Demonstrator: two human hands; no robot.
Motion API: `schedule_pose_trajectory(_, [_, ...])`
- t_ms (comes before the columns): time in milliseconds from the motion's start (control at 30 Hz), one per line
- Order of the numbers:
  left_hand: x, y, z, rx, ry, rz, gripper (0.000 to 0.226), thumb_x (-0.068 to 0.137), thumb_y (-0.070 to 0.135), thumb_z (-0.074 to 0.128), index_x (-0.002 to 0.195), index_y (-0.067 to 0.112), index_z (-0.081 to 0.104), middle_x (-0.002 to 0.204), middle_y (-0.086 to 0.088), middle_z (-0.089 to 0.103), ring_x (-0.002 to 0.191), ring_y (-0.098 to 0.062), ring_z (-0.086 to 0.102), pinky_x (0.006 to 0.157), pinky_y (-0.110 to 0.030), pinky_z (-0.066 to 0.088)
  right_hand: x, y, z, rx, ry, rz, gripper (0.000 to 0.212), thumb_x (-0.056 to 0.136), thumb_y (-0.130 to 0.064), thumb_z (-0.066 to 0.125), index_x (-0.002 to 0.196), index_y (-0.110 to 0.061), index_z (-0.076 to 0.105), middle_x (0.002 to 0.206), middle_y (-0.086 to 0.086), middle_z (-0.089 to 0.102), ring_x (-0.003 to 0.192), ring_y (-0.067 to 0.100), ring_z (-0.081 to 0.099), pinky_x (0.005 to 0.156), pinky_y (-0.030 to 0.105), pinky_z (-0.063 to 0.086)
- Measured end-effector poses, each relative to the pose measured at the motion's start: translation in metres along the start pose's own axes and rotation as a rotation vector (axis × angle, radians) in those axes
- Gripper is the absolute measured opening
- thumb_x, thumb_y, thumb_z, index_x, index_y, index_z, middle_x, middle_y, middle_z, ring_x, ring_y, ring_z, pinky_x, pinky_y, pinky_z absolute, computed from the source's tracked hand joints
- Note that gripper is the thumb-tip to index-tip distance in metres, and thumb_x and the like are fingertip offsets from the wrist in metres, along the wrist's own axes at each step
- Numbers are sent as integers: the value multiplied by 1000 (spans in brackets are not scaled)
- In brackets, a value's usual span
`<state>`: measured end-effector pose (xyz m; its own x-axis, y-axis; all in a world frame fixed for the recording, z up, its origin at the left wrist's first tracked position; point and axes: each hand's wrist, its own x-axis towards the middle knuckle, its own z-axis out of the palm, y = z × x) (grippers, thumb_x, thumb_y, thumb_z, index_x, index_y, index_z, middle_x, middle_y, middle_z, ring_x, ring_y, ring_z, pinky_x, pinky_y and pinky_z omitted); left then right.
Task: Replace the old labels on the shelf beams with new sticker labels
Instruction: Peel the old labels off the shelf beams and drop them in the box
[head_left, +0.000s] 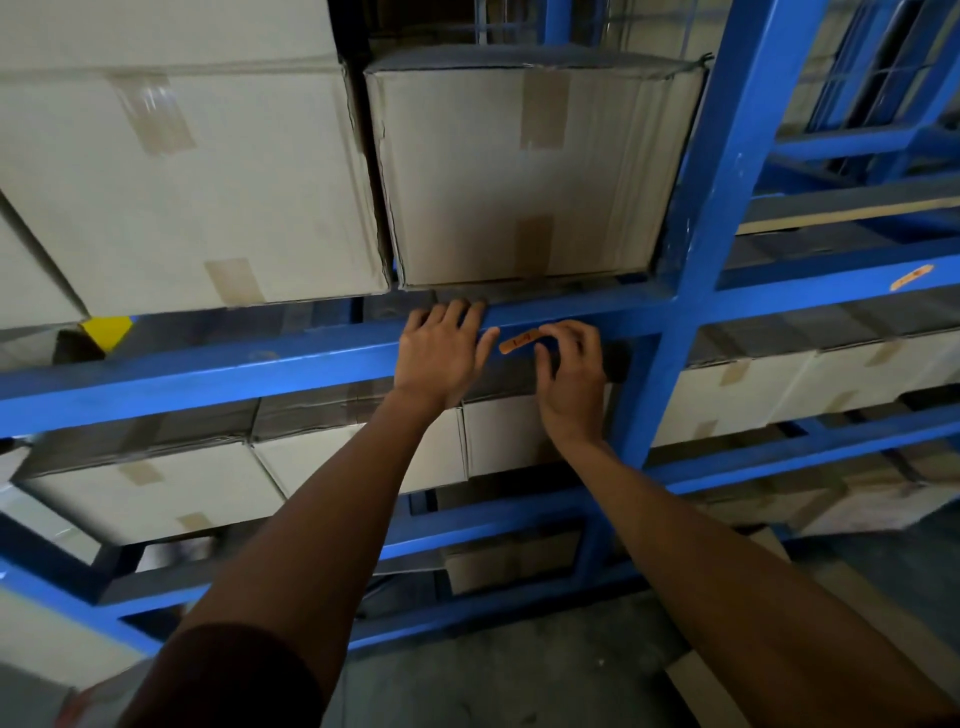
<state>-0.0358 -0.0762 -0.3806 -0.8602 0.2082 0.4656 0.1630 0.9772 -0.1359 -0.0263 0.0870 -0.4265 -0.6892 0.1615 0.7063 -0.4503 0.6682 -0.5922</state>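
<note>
My left hand (441, 348) lies flat and open on the blue beam (208, 374), steadying me, while my right hand (569, 364) pinches the end of an orange label (521, 341) lying on the beam face between my hands. I can't tell if it is old or new. Another orange label (910, 277) sits on the beam of the next bay, so I judge the job is partway through.

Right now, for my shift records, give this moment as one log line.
left hand: flat on blue beam | right hand: pinching orange label at beam | second orange label: on neighbouring beam
</note>
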Motion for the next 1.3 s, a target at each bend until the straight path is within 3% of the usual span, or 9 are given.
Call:
schedule_pose_trajectory(167, [0,0,0,-1,-21,-9,54,104,50,27,143,18,46,133,-7,61,120,-26,57,102,-42,38,3,-3,4,2,40,25,16,90,-10,63,106,-7,64,114,13,56,104,26,58,87,33,53])
schedule_pose_trajectory(567, [0,-3,3,39,-35,21,70,97,66,33,147,17,39,135,-10,57,120,-29,56,102,-43,40,2,-5,15,55,91,161,14,92,-19,62,103,-11,63,114,8,54,100,20,57,81,20,46])
schedule_pose_trajectory(733, [0,-3,3,57,-29,27,71,97,66,33,148,17,37,138,-10,55,122,-29,55,103,-42,39,4,-2,15,14,71,125,8,92,-18,60,98,-12,60,108,6,52,95,19,55,78,26,51])
schedule_pose_trajectory(967, [0,-3,2,56,-28,24,71,97,66,33,148,17,37,136,-10,55,121,-28,55,102,-42,39,1,1,11,-173,-5,-24,8,96,-19,54,97,-13,58,97,6,59,86,19,56,76,30,45])
schedule_pose_trajectory(1233, [0,-2,3,39,-32,31,69,97,64,36,148,17,37,136,-11,56,122,-29,55,104,-43,39,9,-5,-5,-129,-41,46,9,97,-19,52,104,-16,57,99,3,62,90,19,58,80,36,48])
schedule_pose_trajectory(1300, [-1,-1,3,32,-30,33,68,98,62,37,148,16,37,135,-11,56,122,-30,54,105,-44,39,11,1,-12,-95,0,137,10,98,-19,51,104,-17,59,102,4,61,89,20,58,75,35,49])
